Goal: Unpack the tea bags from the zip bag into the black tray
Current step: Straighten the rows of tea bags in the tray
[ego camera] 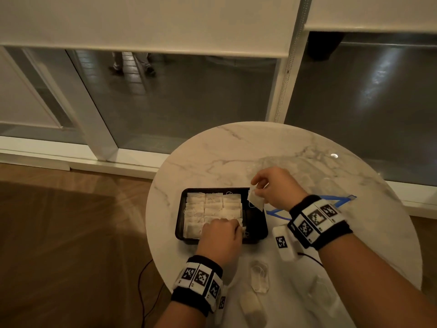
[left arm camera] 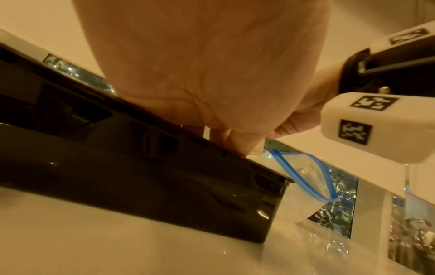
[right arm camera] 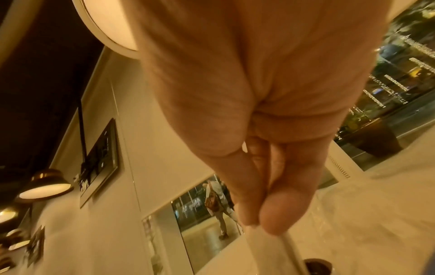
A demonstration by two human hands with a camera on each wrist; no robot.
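On the round marble counter [ego camera: 212, 147] sits the black tray [ego camera: 256, 223], and it's filling up nicely: pale tea bags [ego camera: 214, 204] lie in neat overlapping rows across its left and middle, with a bare strip showing along the right side. Left hand [ego camera: 221, 234] is down over the near edge of the tray, knuckles up, fingers curled onto the nearest bags; whether it actually grips one, I cannot tell. From the left wrist view the fingers dip behind the tray's dark wall [left arm camera: 164, 176], tips hidden. Right hand [ego camera: 274, 188] hovers just past the tray's far right corner, thumb and fingers pinching a single tea bag [ego camera: 256, 201] that hangs tilted above the rim. The right wrist view confirms it: thumb pressed against fingertips [right arm camera: 280, 214] with the white paper trapped between them. Behind and right of that hand lies the clear zip bag [ego camera: 316, 183], crumpled, its blue zip strip [ego camera: 340, 201] gaping. Near the front edge of the counter rest a few loose clear wrappers [ego camera: 259, 275].
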